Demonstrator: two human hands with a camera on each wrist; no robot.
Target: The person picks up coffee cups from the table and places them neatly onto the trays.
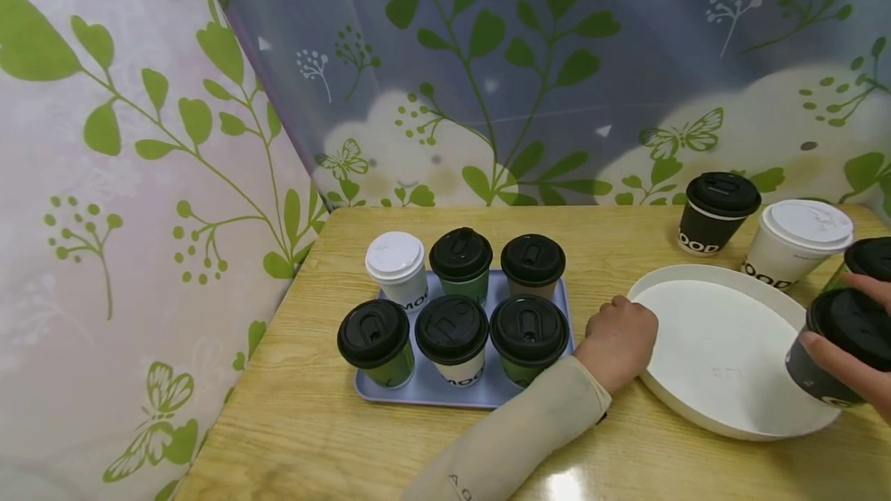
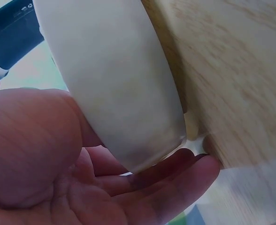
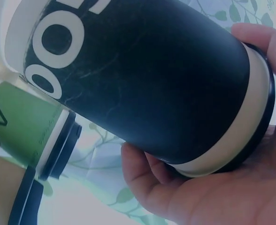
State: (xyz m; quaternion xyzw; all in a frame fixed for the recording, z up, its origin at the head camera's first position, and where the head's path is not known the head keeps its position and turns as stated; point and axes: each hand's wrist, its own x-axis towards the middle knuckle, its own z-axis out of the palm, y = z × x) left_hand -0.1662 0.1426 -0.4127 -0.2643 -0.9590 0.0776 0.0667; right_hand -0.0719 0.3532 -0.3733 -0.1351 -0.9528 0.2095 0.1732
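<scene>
My left hand (image 1: 619, 342) grips the left rim of a round white tray (image 1: 710, 331). In the left wrist view the thumb side lies on one face of the tray's wall (image 2: 114, 79) and the fingers reach round its lower edge. At the right edge of the head view my right hand (image 1: 861, 381) holds a dark paper cup (image 1: 810, 369) with a black lid over the tray's right side. The right wrist view shows its fingers curled round the lid end of that cup (image 3: 175, 79); whether the base touches the tray cannot be told.
Left of the round tray, a blue rectangular tray (image 1: 418, 397) bears several lidded paper cups in two rows. Behind the round tray stand a black cup (image 1: 713, 223), a white cup (image 1: 780, 246) and a partly hidden black-lidded cup (image 1: 870, 257). Patterned cloth (image 1: 431, 45) borders the wooden table (image 1: 292, 424).
</scene>
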